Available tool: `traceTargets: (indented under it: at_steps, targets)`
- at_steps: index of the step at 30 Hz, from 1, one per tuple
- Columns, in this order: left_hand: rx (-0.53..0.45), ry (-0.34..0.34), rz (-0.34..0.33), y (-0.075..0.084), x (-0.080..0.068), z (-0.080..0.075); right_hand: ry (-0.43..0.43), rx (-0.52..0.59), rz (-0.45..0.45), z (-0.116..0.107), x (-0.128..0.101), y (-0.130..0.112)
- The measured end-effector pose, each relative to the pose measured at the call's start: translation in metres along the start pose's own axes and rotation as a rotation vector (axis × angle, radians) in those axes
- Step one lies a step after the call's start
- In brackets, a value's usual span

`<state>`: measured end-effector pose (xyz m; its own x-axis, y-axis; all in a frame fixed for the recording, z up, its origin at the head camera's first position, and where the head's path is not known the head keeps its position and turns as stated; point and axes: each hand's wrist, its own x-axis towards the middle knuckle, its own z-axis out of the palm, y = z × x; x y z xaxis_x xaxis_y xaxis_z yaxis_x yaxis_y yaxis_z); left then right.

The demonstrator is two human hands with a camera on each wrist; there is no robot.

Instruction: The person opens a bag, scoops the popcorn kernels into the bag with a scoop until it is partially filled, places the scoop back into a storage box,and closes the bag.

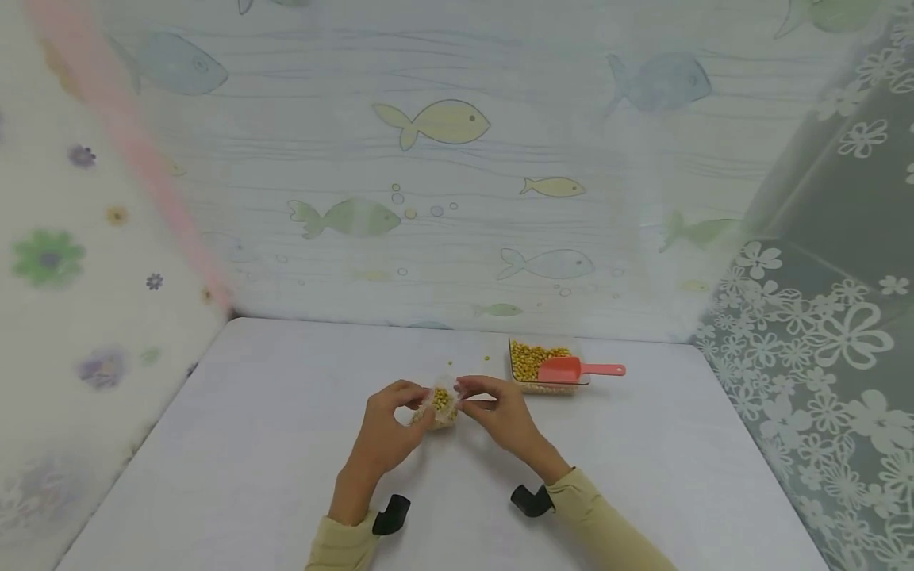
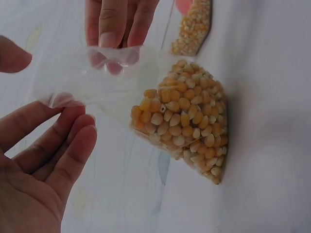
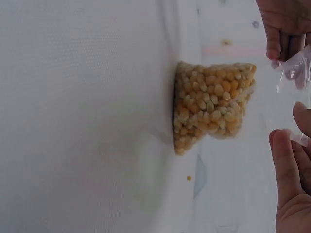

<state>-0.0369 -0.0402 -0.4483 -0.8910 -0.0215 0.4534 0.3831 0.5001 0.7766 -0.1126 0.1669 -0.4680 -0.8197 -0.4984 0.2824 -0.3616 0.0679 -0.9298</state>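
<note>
A clear plastic bag (image 2: pixel 116 90) stands upright on the table, its lower part full of yellow corn kernels (image 2: pixel 187 114). In the left wrist view, my left hand (image 2: pixel 46 150) holds one side of the bag's upper film with curled fingertips, the thumb standing apart. My right hand (image 1: pixel 503 414) pinches the opposite side of the film near the mouth. Thumb and fingers of this right hand (image 3: pixel 294 179) show on the film at the right edge of the right wrist view. From the head view, kernels are visible between both hands, my left hand (image 1: pixel 389 428) beside the bag.
Behind and right of the bag stands a clear rectangular container (image 1: pixel 550 388) of corn kernels. A red scoop (image 1: pixel 560 370) lies in it, its handle reaching over the right rim. Stray kernels (image 1: pixel 487 358) lie on the white table (image 1: pixel 271 444), which meets a fish-patterned curtain (image 1: pixel 443 262).
</note>
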Motion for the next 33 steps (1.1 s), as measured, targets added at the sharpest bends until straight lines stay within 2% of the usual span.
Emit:
traceTargets:
  at_steps: [5, 10, 14, 19, 22, 27, 30, 33]
  targets:
    - [-0.010, -0.070, 0.011, -0.001, -0.003, -0.002, 0.067, -0.022, 0.029, -0.002, 0.003, -0.001]
    - [-0.017, -0.090, 0.019, -0.004, 0.001, -0.004, 0.077, -0.056, 0.055, -0.010, 0.009, -0.006]
    - [-0.026, -0.057, 0.064, -0.009, 0.007, -0.007, 0.047, -0.098, 0.071, -0.017, 0.014, -0.015]
    - [-0.050, -0.008, 0.091, -0.017, 0.016, -0.008, 0.031, -0.141, 0.044, -0.027, 0.017, -0.023]
    - [-0.080, -0.010, 0.067, -0.022, 0.020, -0.004, 0.026, -0.165, 0.036, -0.032, 0.016, -0.021]
    - [-0.114, -0.055, -0.002, -0.026, 0.019, 0.002, -0.007, -0.093, 0.087, -0.038, 0.011, -0.010]
    - [-0.134, -0.089, -0.009, -0.024, 0.018, 0.001, -0.018, -0.051, 0.104, -0.041, 0.008, -0.007]
    - [-0.140, -0.107, -0.010, -0.022, 0.019, 0.000, -0.020, -0.059, 0.107, -0.043, 0.007, -0.005]
